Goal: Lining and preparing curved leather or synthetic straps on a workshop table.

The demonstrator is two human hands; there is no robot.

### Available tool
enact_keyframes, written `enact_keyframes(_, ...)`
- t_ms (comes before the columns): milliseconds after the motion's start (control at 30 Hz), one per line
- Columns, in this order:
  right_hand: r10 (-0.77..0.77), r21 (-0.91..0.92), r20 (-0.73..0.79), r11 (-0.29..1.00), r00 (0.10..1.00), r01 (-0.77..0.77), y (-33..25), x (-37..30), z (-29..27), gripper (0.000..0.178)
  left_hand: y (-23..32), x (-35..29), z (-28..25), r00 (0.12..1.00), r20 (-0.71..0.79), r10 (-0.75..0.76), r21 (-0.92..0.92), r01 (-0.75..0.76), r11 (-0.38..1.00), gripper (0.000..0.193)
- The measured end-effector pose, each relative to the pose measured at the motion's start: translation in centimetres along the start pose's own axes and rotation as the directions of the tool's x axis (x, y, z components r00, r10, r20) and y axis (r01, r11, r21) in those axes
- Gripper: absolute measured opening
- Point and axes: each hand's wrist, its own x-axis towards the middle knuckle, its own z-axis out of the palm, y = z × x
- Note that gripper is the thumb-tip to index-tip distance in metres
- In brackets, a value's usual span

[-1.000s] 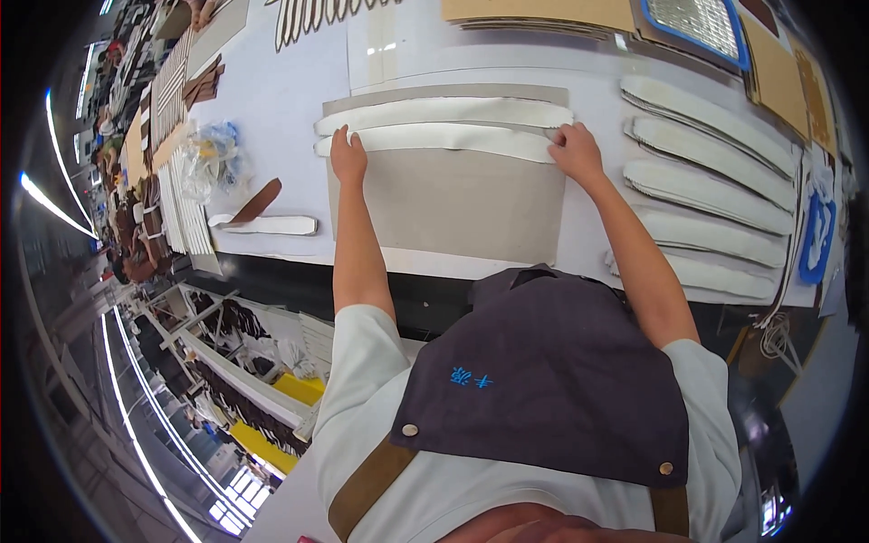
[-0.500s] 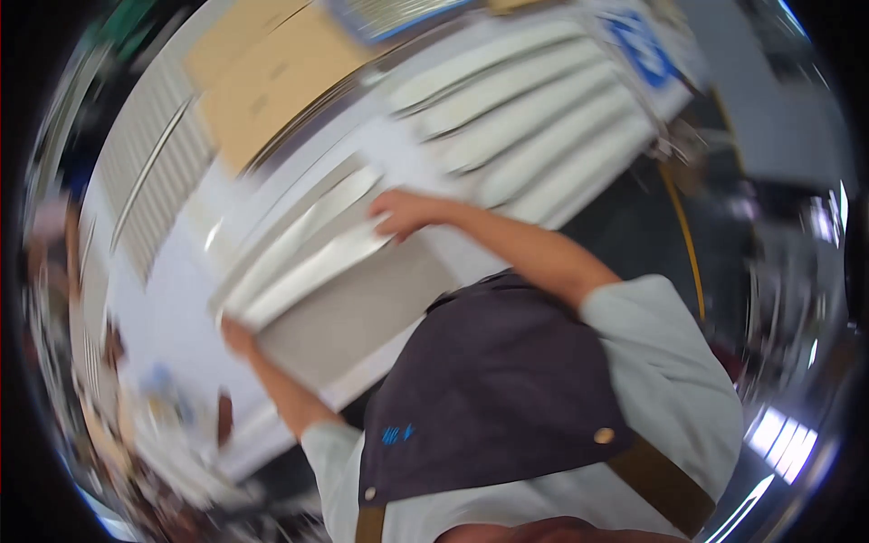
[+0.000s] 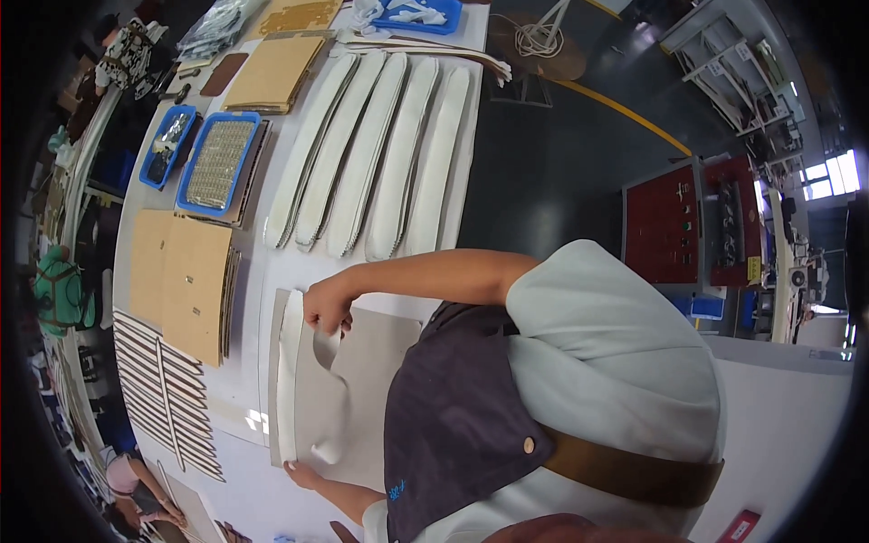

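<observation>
A grey sheet of leather-like material [image 3: 385, 335] lies on the white table in front of me. Along its left side runs a long pale strip [image 3: 289, 385], next to a loose greyish-white flap [image 3: 317, 398] whose edge bulges and curls up. My right hand [image 3: 330, 302] is closed at the far end, its bent fingers gripping the flap's edge. At the near end, my left hand [image 3: 303, 473] pinches the lower corner of the pale strip between fingertips.
Several long white strip stacks [image 3: 385, 154] lie beyond my right arm. Brown cardboard pieces [image 3: 186, 281], a blue tray [image 3: 219, 163] and dark-edged narrow strips [image 3: 167, 389] sit leftward. A red machine [image 3: 665, 222] stands on the floor at right. Another person [image 3: 136, 489] works at lower left.
My view has turned, so the table now runs away from me. The pale piece, earlier stretched between both hands, now lies along the sheet's left side with its flap curled.
</observation>
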Motion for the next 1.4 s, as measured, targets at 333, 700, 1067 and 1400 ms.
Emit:
enact_keyframes(333, -0.277, -0.358, -0.038, 0.901, 0.96, 0.246, -5.4, -7.3, -0.9, 0.028, 22.9, -8.5, -5.8, 0.84, 0.094, 0.534, -0.516, -0.418, 0.748, 0.044)
enact_keyframes(700, -0.194, 0.004, -0.874, 0.915, 0.446, 0.404, -6.8, -20.2, -6.9, 0.018, 41.6, -23.8, -11.2, -0.173, 0.354, 0.919, -0.929, 0.046, 0.366, 0.057)
enact_keyframes(1067, -0.054, 0.269, -0.523, 0.936, 0.851, 0.225, -1.1, -23.8, -3.4, 0.044, 46.9, -29.1, -11.3, 0.014, 0.364, 0.931, -0.899, -0.256, 0.355, 0.03)
enact_keyframes(1400, -0.583, 0.15, -0.737, 0.352, 0.341, 0.924, -1.3, -30.1, -9.3, 0.022, 44.9, -28.7, -7.9, 0.138, 0.304, 0.943, -0.675, -0.667, 0.315, 0.032)
